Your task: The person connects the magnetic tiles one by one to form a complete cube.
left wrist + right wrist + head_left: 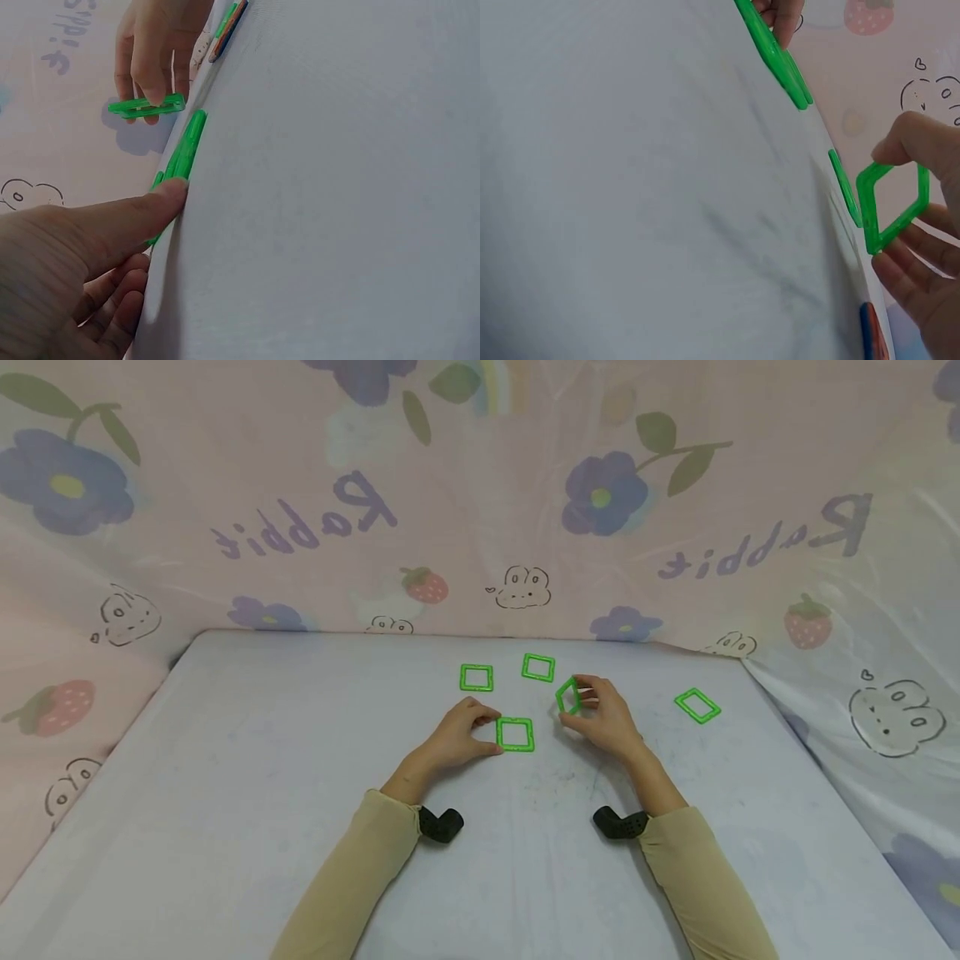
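My left hand [455,735] pinches a green square frame [515,748] by its left side, thumb at the near corner and a finger at the far one. That frame lies about level, at or close to the table surface. To its right, my right hand [609,718] holds a second green square frame [559,702] tilted up on edge, off the table. The right wrist view shows this frame [868,210] between the thumb above and the fingertips below. A gap separates the two held frames. In the left wrist view my left thumb [169,201] covers part of its frame.
Two more green square frames lie flat behind my hands, one at left [476,688] and one at centre [537,678]. Another green frame [687,710] lies far right. A blue and orange edge [872,330] shows low in the right wrist view. Patterned cloth [465,543] hangs behind the white table [300,760].
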Motion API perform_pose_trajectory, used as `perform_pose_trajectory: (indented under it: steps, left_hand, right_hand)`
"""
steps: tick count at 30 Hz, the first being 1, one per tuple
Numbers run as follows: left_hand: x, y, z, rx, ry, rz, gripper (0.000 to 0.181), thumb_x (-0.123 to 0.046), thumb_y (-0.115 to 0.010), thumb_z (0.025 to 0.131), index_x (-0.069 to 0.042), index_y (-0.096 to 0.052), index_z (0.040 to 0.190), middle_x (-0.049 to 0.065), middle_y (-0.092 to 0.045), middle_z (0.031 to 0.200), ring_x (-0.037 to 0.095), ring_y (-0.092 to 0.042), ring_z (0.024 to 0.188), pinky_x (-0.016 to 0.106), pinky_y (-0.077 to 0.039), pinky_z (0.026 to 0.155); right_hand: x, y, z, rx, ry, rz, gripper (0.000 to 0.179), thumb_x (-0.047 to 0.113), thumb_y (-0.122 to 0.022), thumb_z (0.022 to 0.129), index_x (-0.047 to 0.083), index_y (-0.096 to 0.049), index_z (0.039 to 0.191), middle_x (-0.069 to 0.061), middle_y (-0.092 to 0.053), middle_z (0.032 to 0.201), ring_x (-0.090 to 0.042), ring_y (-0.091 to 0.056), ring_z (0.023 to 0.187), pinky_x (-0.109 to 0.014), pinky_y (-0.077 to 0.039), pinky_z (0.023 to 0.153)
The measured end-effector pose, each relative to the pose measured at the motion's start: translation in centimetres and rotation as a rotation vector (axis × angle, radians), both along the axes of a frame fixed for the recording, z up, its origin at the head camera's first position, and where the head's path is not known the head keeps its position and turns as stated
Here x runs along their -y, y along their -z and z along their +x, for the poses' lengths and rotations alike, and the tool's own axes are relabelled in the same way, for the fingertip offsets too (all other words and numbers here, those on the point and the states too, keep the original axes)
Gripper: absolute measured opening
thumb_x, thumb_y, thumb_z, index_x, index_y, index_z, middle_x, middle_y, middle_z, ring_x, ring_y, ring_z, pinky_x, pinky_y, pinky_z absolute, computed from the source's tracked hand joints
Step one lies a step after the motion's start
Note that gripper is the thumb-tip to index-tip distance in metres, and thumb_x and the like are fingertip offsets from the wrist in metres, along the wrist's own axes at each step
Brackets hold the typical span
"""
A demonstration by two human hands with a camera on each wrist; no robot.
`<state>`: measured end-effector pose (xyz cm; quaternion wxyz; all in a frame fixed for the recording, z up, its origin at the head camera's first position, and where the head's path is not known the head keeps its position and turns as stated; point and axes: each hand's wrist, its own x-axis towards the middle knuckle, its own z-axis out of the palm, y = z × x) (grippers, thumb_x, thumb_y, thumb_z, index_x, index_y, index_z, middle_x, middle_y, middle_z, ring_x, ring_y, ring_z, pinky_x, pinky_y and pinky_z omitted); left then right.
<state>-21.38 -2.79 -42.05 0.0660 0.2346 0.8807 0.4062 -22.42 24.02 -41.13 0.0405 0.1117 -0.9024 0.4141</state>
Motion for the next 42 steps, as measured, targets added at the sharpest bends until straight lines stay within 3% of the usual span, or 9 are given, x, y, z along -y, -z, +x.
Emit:
perform_pose_trajectory:
  steps: [13, 27, 33, 42]
  left_hand:
    - [0.1, -0.1, 0.0, 0.005, -0.002, 0.016, 0.051, -0.016, -0.08, 0.078, -0.002, -0.062, 0.124, 0.009, -0.055, 0.108, 0.021, -0.05, 0.098, 0.034, -0.043, 0.091]
    - [0.2, -0.1, 0.1, 0.009, -0.008, 0.027, 0.051, -0.016, -0.08, 0.078, -0.003, -0.062, 0.123, 0.009, -0.055, 0.108, 0.021, -0.05, 0.099, 0.033, -0.043, 0.09]
    - [0.1, -0.1, 0.1, 0.01, -0.01, 0.027, 0.051, -0.016, -0.08, 0.078, -0.003, -0.062, 0.123, 0.009, -0.055, 0.108, 0.021, -0.05, 0.099, 0.033, -0.043, 0.091]
    - [0.0, 0.0, 0.1, 0.006, -0.009, 0.034, 0.05, -0.016, -0.08, 0.078, -0.003, -0.062, 0.123, 0.009, -0.055, 0.108, 0.021, -0.05, 0.098, 0.034, -0.043, 0.09]
  right_hand:
    - [0.5, -0.5, 0.5, 0.037, -0.059, -0.096, 0.07, 0.006, -0.073, 0.081, -0.004, -0.035, 0.139, -0.025, -0.051, 0.127, -0.041, -0.053, 0.116, -0.05, -0.042, 0.101]
    - [1.0, -0.4, 1.0, 0.028, -0.162, -0.042, 0.069, 0.005, -0.077, 0.078, -0.003, -0.041, 0.137, -0.024, -0.055, 0.128, -0.039, -0.056, 0.115, -0.049, -0.044, 0.099]
    - [1.1, -0.3, 1.0, 0.039, -0.213, -0.069, 0.068, 0.001, -0.076, 0.077, -0.004, -0.041, 0.135, -0.025, -0.054, 0.13, -0.041, -0.055, 0.117, -0.049, -0.045, 0.099]
    - [1.4, -0.3, 1.4, 0.054, -0.238, -0.059, 0.068, 0.001, -0.077, 0.077, -0.001, -0.042, 0.135, -0.023, -0.052, 0.133, -0.04, -0.056, 0.118, -0.05, -0.045, 0.098]
